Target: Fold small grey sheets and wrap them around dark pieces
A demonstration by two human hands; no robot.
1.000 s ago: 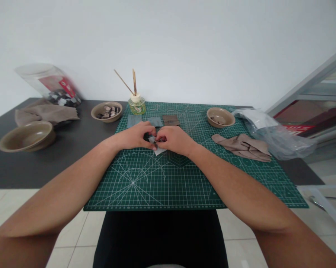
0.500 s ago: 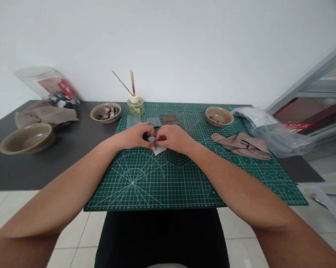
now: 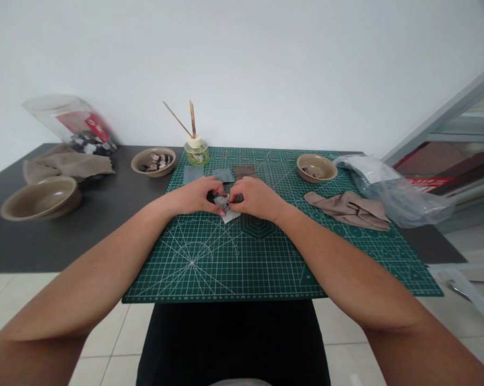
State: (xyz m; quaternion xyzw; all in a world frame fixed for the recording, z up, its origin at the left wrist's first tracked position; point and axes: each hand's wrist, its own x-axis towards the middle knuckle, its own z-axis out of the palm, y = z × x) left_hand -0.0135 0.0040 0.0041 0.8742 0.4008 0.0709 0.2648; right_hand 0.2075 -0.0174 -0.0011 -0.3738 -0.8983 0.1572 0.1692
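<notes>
Over the middle of the green cutting mat (image 3: pixel 266 268), my left hand (image 3: pixel 199 197) curves around the left side of a small, light grey piece (image 3: pixel 230 216), with thumb and fingers on it. I cannot tell whether the piece is paper or cloth. From the other side, my right hand (image 3: pixel 254 197) pinches the same piece near its middle, where it looks crumpled. One pale corner sticks out towards me, flat on the mat. Just beyond my fingers lie two blue-grey fabric squares, a left one (image 3: pixel 193 174) and a middle one (image 3: pixel 223 175), and a brown fabric square (image 3: pixel 245 171).
A reed diffuser (image 3: pixel 196 150) stands at the mat's back left, beside a bowl of dark pieces (image 3: pixel 153 162). Further left are a larger bowl (image 3: pixel 41 198), brown cloth (image 3: pixel 68 163) and a clear jar (image 3: pixel 73 120). Rightward: another bowl (image 3: pixel 317 168), folded cloth (image 3: pixel 348 210), plastic bag (image 3: pixel 398 193).
My right fingers have shifted slightly at the middle of the grey piece, and more of its crumpled part shows. My left hand stays almost in place.
</notes>
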